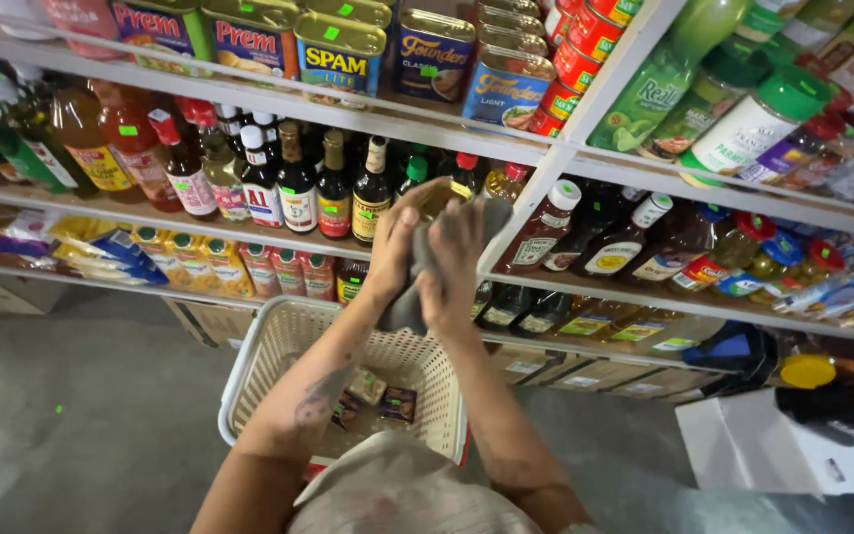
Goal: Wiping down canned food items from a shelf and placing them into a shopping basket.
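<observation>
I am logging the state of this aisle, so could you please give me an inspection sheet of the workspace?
Surface: white shelf board holding sauce bottles; grey concrete floor below.
Job's things: grey cloth wrapped round a bottle with yellowish liquid, which is mostly hidden.
Clutter: cream plastic basket under the arms, with small packets inside.
Hands: left hand and right hand both press the cloth against the bottle.
Cables: nothing seen.
Surroundings: canned meat tins on the top shelf, green-capped jars at right, cardboard boxes low down, white box on the floor.
</observation>
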